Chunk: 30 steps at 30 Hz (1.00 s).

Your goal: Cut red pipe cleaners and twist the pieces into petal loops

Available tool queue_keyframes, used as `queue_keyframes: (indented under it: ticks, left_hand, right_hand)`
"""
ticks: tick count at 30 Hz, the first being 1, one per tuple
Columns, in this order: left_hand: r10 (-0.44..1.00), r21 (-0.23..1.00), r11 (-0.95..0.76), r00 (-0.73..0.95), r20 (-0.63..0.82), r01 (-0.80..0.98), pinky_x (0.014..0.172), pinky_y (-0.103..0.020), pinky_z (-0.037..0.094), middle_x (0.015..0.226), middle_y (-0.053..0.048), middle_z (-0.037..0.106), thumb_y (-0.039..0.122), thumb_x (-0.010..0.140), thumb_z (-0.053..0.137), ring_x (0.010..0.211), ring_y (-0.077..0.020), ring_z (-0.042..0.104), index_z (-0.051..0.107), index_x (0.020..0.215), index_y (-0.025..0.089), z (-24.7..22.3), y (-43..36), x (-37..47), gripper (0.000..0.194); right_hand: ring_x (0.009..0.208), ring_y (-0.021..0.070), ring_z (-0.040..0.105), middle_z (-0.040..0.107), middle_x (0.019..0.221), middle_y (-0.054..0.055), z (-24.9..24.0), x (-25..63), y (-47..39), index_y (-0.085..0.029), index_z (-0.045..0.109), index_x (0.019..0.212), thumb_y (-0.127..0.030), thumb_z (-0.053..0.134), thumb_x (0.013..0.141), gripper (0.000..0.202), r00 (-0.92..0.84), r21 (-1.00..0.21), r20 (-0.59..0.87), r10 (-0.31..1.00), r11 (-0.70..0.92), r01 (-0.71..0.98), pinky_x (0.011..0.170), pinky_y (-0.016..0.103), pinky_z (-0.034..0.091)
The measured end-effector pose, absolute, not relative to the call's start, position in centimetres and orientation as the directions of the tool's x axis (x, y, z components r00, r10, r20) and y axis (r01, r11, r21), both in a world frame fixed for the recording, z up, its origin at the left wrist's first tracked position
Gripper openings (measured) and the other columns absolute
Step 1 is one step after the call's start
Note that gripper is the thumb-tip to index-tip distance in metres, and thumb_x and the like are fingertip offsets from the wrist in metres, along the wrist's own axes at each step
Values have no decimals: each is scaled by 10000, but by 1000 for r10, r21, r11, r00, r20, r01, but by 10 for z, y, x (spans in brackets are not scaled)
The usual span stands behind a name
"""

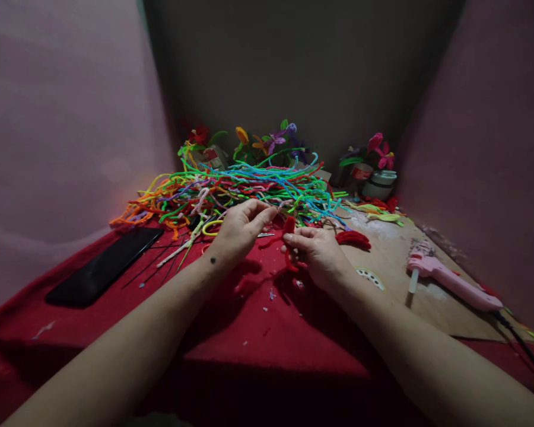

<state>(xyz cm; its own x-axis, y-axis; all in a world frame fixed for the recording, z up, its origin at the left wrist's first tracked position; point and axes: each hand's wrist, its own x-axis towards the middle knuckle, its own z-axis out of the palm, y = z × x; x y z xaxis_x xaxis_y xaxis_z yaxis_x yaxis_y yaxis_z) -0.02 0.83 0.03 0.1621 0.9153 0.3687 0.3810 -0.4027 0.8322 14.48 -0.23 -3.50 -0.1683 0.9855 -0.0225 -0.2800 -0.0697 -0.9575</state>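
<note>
My right hand (314, 252) is closed around a bent red pipe cleaner (289, 225), which sticks up past the thumb and hangs below the fingers. Just left of it, my left hand (247, 225) has thumb and fingertips pinched together; whatever lies between them is too small to make out. Scissors with a yellow handle (212, 228) lie partly hidden behind my left hand, their blade tip showing between the hands. Beyond both hands spreads a tangled heap of many-coloured pipe cleaners (249, 184).
A black phone (104, 267) lies at left on the red cloth (267, 332). At right, a pink glue gun (454, 281) with a cord rests on cardboard (396, 302), near red pipe cleaner pieces (353, 239). Pipe cleaner flowers (276, 139) and a jar (380, 185) stand behind.
</note>
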Motion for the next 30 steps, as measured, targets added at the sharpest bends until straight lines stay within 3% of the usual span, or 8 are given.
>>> queue_keyframes:
  ticks: [5, 9, 12, 17, 20, 22, 30]
  left_hand:
    - [975, 985, -90, 215, 58, 146, 415, -190, 300, 637, -2, 561, 489, 666, 633, 443, -49, 420, 538, 726, 125, -3, 17, -7, 381]
    - [910, 979, 203, 373, -179, -24, 385, -164, 245, 641, -1, 558, 316, 592, 740, 414, -18, 384, 558, 757, 114, -15, 21, -6, 318]
    - [862, 966, 258, 450, -231, 1, 381, -164, 246, 639, 5, 577, 252, 590, 731, 401, -23, 398, 565, 746, 126, -21, 18, 0, 260]
    - [920, 950, -104, 392, -20, 293, 413, -202, 273, 474, 35, 486, 254, 693, 605, 385, -52, 383, 560, 606, 121, -22, 9, 13, 166]
    - [862, 762, -431, 469, 190, 483, 492, -208, 307, 485, 32, 468, 237, 730, 560, 460, -68, 396, 551, 553, 137, -22, 5, 17, 203]
    - [791, 630, -581, 540, 288, 515, 536, -206, 315, 525, 27, 484, 203, 754, 524, 513, -79, 413, 553, 575, 153, -22, 2, 17, 188]
    - [728, 445, -676, 625, 281, 588, 539, -220, 285, 594, 3, 499, 201, 816, 427, 532, -95, 393, 527, 684, 158, -25, 3, 13, 171]
  right_hand:
    - [411, 82, 509, 564, 513, -17, -35, 149, 5, -141, 544, 635, -212, 676, 608, 152, -58, -919, 10, 998, -14, -395, 419, 212, 406]
    - [456, 98, 549, 603, 575, 6, -38, 148, 8, -146, 549, 673, -227, 675, 620, 159, -13, -878, 43, 999, 32, -477, 489, 240, 459]
    - [462, 101, 544, 588, 569, -7, -40, 147, 9, -151, 542, 679, -238, 686, 612, 181, -19, -852, 73, 997, 52, -521, 492, 250, 458]
    - [449, 82, 515, 559, 533, -22, -41, 147, 10, -149, 537, 657, -245, 682, 594, 184, 2, -879, 57, 998, 51, -475, 447, 208, 396]
    - [386, 58, 443, 517, 477, -34, -42, 147, 11, -149, 507, 591, -255, 669, 583, 193, 21, -895, -16, 1000, -5, -446, 400, 200, 337]
    - [362, 51, 402, 493, 453, -44, -42, 147, 12, -154, 495, 579, -253, 667, 573, 198, 21, -886, -50, 999, -35, -462, 386, 205, 312]
    - [363, 52, 391, 504, 473, -44, -42, 144, 10, -158, 500, 616, -234, 665, 589, 184, 42, -877, -87, 995, -57, -477, 395, 214, 278]
